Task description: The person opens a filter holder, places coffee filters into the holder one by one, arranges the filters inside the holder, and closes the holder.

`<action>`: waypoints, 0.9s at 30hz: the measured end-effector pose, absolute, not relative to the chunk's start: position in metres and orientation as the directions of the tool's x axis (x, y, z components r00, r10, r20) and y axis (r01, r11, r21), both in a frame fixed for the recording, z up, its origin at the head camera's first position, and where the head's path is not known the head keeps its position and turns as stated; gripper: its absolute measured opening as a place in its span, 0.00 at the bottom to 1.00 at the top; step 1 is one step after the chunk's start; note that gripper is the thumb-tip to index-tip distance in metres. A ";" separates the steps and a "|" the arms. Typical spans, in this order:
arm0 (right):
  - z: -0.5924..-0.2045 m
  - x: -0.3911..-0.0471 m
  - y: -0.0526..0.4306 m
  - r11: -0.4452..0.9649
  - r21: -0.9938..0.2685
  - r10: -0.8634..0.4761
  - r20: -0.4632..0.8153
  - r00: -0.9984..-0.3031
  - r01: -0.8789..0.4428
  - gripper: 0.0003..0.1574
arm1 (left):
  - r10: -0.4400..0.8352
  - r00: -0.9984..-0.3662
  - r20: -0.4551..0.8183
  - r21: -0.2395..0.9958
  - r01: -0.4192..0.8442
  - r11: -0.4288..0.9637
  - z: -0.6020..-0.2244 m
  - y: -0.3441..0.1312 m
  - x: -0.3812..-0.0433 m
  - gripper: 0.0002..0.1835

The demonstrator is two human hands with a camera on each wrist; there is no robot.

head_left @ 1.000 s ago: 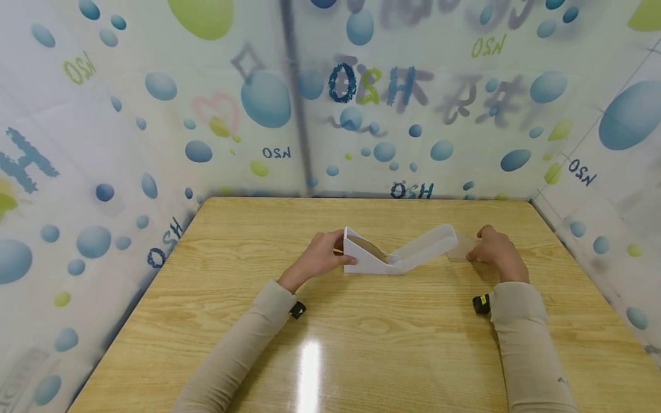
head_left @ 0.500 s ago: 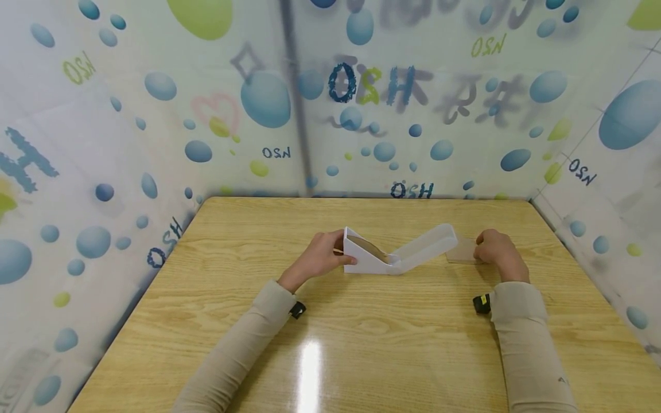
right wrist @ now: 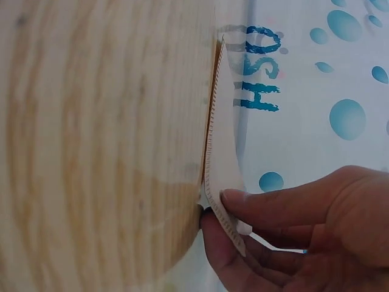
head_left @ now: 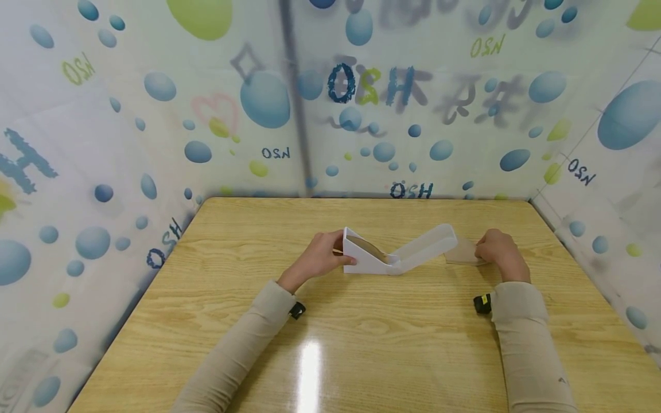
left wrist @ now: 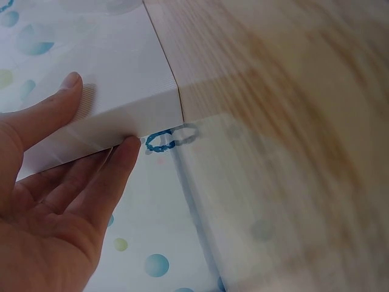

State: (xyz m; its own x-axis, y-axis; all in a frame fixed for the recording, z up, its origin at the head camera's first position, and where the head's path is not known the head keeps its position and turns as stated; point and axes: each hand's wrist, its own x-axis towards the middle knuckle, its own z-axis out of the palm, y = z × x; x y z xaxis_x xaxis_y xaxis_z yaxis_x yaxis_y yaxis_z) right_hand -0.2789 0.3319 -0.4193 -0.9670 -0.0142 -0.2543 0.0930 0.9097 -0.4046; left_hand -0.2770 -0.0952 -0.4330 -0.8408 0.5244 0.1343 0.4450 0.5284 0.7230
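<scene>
My left hand [head_left: 321,255] grips the upright left end of a white wedge-shaped box [head_left: 365,261], thumb on the near side. Brown paper sheets, apparently coffee filters [head_left: 369,246], lie inside it. The box's translucent white lid [head_left: 426,248] stands open, slanting up to the right. Just right of the lid, my right hand [head_left: 500,252] pinches the right end of a single brown coffee filter [head_left: 461,252]. In the right wrist view, that coffee filter [right wrist: 223,143] shows a crimped edge and is bent between thumb and fingers, its pinched end raised off the table.
A glossy wood-grain table [head_left: 392,332] carries everything. Its back edge meets a printed curtain [head_left: 361,143] with bubbles and letters, and similar curtains close in both sides. Each wrist wears a small black camera [head_left: 297,310].
The right hand's fingers, spread over the coffee filter a second ago, have drawn together on its right end. The filter has gone from flat to slightly bowed. The left hand and box stay put.
</scene>
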 end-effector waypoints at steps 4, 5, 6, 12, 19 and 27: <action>-0.420 -0.278 0.333 0.896 -0.432 -0.003 -0.241 -0.971 0.105 0.15 | 0.523 -0.842 0.131 0.727 0.441 0.527 -0.433 -0.096 -0.276 0.20; -0.420 -0.278 0.333 0.893 -0.438 -0.003 -0.236 -0.972 0.104 0.13 | 0.524 -0.841 0.131 0.726 0.442 0.527 -0.433 -0.096 -0.276 0.20; -0.420 -0.277 0.333 0.889 -0.446 -0.002 -0.233 -0.972 0.105 0.12 | 0.524 -0.842 0.131 0.725 0.442 0.528 -0.433 -0.096 -0.276 0.20; -0.419 -0.277 0.336 0.877 -0.467 0.010 -0.212 -0.977 0.110 0.12 | 0.524 -0.842 0.129 0.726 0.440 0.528 -0.432 -0.096 -0.276 0.20; -0.418 -0.276 0.340 0.860 -0.501 -0.008 -0.204 -0.979 0.098 0.14 | 0.528 -0.836 0.147 0.716 0.458 0.526 -0.432 -0.097 -0.276 0.20; -0.420 -0.279 0.343 0.821 -0.555 -0.008 -0.249 -0.968 0.136 0.26 | 0.532 -0.834 0.143 0.719 0.457 0.523 -0.433 -0.096 -0.277 0.20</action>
State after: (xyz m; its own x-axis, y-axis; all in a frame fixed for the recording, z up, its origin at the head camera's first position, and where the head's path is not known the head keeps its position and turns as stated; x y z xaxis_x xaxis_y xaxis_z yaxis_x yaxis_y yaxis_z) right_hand -0.2792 0.3430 -0.4197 -0.9685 -0.0078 -0.2490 0.1361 0.8207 -0.5549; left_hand -0.2767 -0.0964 -0.4328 -0.8344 0.5323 0.1431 0.4571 0.5230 0.7194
